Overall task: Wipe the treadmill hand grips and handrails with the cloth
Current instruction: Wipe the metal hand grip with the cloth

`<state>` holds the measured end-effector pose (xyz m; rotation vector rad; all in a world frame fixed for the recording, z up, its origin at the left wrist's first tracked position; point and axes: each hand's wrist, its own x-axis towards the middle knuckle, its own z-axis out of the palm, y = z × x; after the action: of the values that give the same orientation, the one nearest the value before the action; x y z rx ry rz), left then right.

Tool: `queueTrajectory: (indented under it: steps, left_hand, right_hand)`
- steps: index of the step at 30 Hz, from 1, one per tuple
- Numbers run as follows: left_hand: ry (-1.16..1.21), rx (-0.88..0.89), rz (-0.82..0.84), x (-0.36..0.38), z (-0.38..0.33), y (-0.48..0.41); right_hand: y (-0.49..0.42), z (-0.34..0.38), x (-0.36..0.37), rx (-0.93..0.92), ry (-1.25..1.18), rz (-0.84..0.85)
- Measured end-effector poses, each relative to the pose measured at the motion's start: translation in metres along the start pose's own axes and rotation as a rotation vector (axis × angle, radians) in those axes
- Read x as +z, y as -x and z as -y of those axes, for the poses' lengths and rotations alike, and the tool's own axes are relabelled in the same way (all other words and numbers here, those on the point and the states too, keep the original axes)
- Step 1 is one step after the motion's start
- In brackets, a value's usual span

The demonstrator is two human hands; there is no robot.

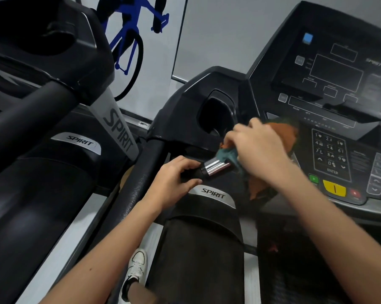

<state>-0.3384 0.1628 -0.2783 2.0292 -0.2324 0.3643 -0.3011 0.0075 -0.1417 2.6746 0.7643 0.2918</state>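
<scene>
The treadmill's hand grip (215, 167) is a short black bar with shiny chrome sensor plates, just below the console. My left hand (174, 181) curls around the black left end of that grip. My right hand (257, 150) holds an orange and teal cloth (281, 137) bunched against the grip's right end, covering that part. The cloth hangs down below my right wrist. The black padded left handrail (141, 174) runs from the console's corner down toward me, just left of my left hand.
The console (329, 150) with keypad, green, yellow and red buttons lies to the right. A cup holder (215, 115) sits above the grip. A second treadmill (42, 106) stands at left. My white shoe (137, 268) rests on the side rail below.
</scene>
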Motion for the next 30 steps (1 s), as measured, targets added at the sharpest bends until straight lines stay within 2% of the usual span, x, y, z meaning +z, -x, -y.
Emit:
queueTrajectory:
  steps: [3, 9, 12, 14, 16, 19, 22, 24, 27, 30]
  left_hand:
    - [0.008, -0.002, -0.001, -0.001, 0.001, 0.000]
    - [-0.011, 0.016, -0.004, 0.000, 0.001, 0.000]
    - [-0.009, 0.030, -0.008, 0.000, 0.002, 0.000]
    - [-0.004, 0.031, -0.014, 0.000, 0.002, -0.001]
    - [-0.010, 0.025, -0.013, 0.001, 0.003, -0.001]
    - [-0.004, 0.028, -0.007, 0.002, 0.005, -0.002]
    - [-0.010, 0.025, -0.005, 0.002, 0.003, 0.000]
    - [-0.020, 0.019, -0.002, 0.001, 0.002, 0.000]
    - [-0.013, 0.009, 0.000, 0.001, 0.000, 0.000]
    - [-0.014, 0.005, 0.007, 0.001, -0.001, 0.001]
  right_hand:
    - [-0.008, -0.008, -0.013, 0.039, 0.038, 0.047]
    - [-0.028, 0.025, 0.003, -0.124, -0.056, 0.314]
    - [-0.033, 0.013, -0.003, -0.029, -0.113, 0.339]
    - [-0.031, -0.008, -0.009, 0.067, -0.132, 0.293]
    - [-0.022, -0.028, -0.008, 0.162, -0.363, 0.210]
    - [-0.002, -0.035, 0.002, 0.251, -0.674, -0.018]
    - [0.015, -0.029, 0.012, 0.404, -0.762, -0.304]
    - [0.025, -0.029, 0.014, 0.489, -0.804, -0.411]
    - [0.038, -0.031, 0.013, 0.542, -0.809, -0.455]
    - [0.041, -0.035, 0.012, 0.520, -0.839, -0.410]
